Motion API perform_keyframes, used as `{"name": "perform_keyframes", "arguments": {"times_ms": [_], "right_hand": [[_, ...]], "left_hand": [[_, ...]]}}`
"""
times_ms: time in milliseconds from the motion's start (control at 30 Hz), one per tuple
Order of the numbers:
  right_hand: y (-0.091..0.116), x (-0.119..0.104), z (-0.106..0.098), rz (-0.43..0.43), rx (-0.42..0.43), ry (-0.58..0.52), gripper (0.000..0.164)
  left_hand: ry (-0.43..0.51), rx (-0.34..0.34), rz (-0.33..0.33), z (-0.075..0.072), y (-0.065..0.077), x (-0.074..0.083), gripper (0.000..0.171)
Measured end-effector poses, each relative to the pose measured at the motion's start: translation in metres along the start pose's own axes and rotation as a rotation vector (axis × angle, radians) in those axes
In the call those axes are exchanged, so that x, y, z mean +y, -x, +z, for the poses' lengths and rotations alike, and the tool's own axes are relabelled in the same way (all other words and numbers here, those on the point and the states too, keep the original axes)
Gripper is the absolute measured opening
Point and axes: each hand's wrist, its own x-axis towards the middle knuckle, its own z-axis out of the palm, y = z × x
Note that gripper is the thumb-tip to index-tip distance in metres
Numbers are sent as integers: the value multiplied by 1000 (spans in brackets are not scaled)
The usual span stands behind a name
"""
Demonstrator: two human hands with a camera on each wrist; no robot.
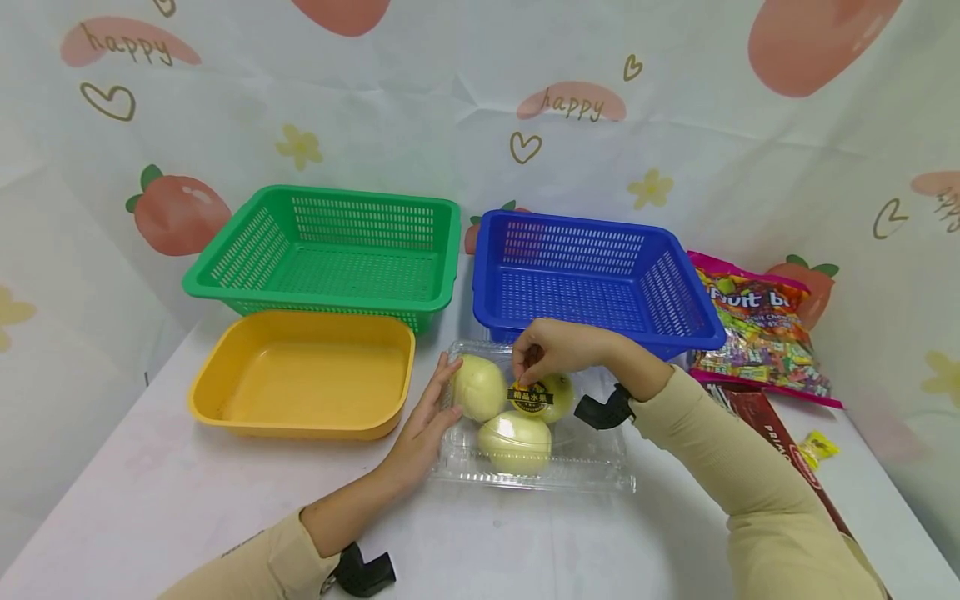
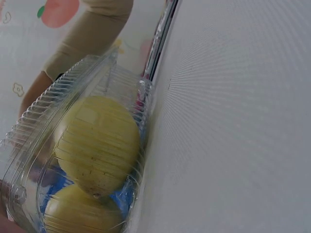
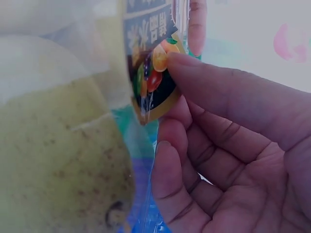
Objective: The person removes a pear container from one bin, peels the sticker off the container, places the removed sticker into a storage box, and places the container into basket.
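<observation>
A clear plastic clamshell box with three pale yellow round fruits inside lies on the table. A black and gold sticker label with fruit pictures and printed characters is on its lid. My right hand reaches over the lid and pinches the label's edge between thumb and fingers. In the right wrist view, the thumb presses on the printed side of the label. My left hand rests along the left side of the box, fingers extended. In the left wrist view, two fruits show through the ribbed plastic wall.
Behind the box stand a green basket and a blue basket. A yellow basin is to the left. At the right lie a candy bag, a dark red box and a small yellow wrapped candy.
</observation>
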Motion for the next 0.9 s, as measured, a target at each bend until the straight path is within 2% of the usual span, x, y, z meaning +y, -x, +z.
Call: {"name": "perform_keyframes", "arguments": {"times_ms": [300, 700, 900], "right_hand": [[4, 6, 1, -4, 7, -48, 6], [6, 10, 4, -51, 38, -58, 6], [7, 10, 5, -45, 56, -64, 6]], "left_hand": [[1, -3, 3, 0, 0, 0, 56], [0, -4, 1, -1, 0, 0, 56], [3, -7, 16, -1, 0, -1, 55]]}}
